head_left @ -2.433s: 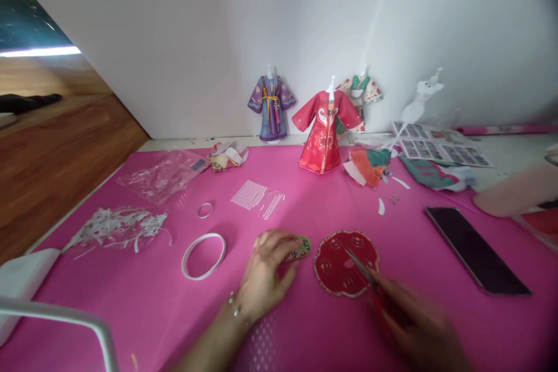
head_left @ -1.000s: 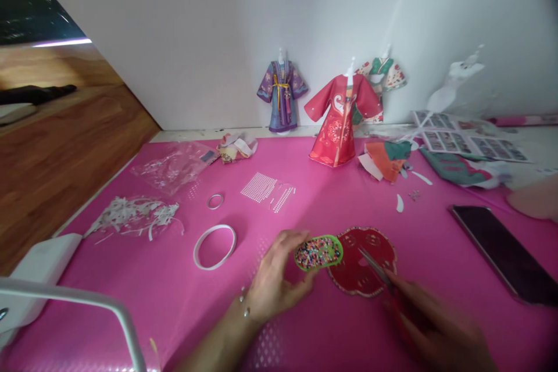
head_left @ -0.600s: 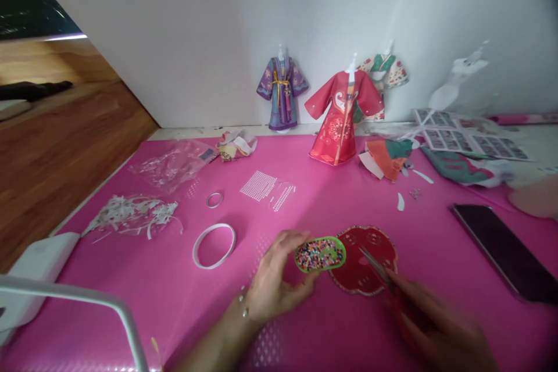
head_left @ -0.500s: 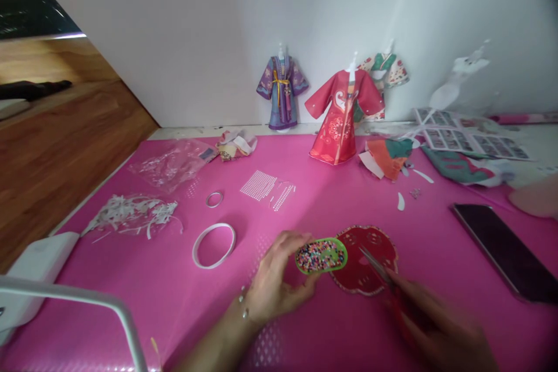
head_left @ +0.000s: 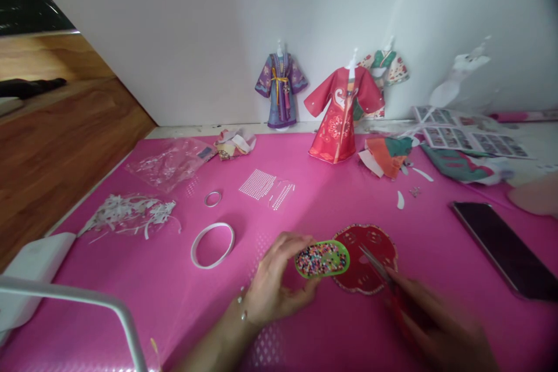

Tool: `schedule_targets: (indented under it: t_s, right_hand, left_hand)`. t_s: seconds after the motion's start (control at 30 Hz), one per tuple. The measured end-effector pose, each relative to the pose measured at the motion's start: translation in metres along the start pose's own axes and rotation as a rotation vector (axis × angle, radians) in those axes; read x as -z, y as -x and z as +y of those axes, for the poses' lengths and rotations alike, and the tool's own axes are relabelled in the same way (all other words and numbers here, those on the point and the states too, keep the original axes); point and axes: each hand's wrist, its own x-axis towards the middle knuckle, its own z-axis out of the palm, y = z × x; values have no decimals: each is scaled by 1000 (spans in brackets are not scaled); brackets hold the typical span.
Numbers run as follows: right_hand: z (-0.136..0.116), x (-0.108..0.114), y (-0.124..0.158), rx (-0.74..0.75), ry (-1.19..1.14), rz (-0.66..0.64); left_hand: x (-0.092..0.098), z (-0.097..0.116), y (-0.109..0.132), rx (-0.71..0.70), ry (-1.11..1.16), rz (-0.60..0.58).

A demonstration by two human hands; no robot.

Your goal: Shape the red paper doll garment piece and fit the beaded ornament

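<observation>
Best done with the bead tray [head_left: 322, 259] kept level and the tweezers [head_left: 375, 264] brought down gently. The left hand [head_left: 274, 288] curls round the tray's left edge, touching the red fan [head_left: 368, 256]; the right hand [head_left: 429, 325], just right of the fan, pinches the tweezers over it.

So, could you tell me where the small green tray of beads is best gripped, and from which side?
Probably by its left rim, from the left, pinched level. The green tray is shallow, open-topped and full of loose beads, so tilting risks spilling. The left hand already holds that end. Its right end overlaps the red cutout, where the right hand works with tweezers.
</observation>
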Motion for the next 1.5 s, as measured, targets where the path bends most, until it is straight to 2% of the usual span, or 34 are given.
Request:
schedule_targets:
  t_s: [0.2, 0.3, 0.4, 0.57, 0.93, 1.07, 1.2, 1.37, 1.5]
  right_hand:
    - [-4, 16, -2, -215, -78, -49]
    - [-19, 22, -22, -111, -165, -86]
    - [-39, 18, -47, -42, -269, -51]
    - [-56, 1, -66, -76, -341, -8]
    - [-51, -11, -65, -30, -372, 19]
    - [-42, -7, -61, -135, -340, -3]
    - [-31, -1, -54, -247, -283, 29]
    - [-27, 3, -41, -309, -231, 81]
    - [-27, 0, -32, -322, -218, 70]
  left_hand:
    - [1, -2, 2, 17, 33, -30]
    - [1, -2, 4, 30, 40, -73]
    - [1, -2, 6, 60, 13, -108]
    - [1, -1, 5, 78, 6, -159]
    - [2, -1, 3, 41, -45, -182]
    - [3, -6, 3, 78, -101, -150]
    - [3, -9, 3, 69, -126, -126]
    - [3, -10, 1, 109, -193, -85]
    - [3, -10, -1, 123, -208, -77]
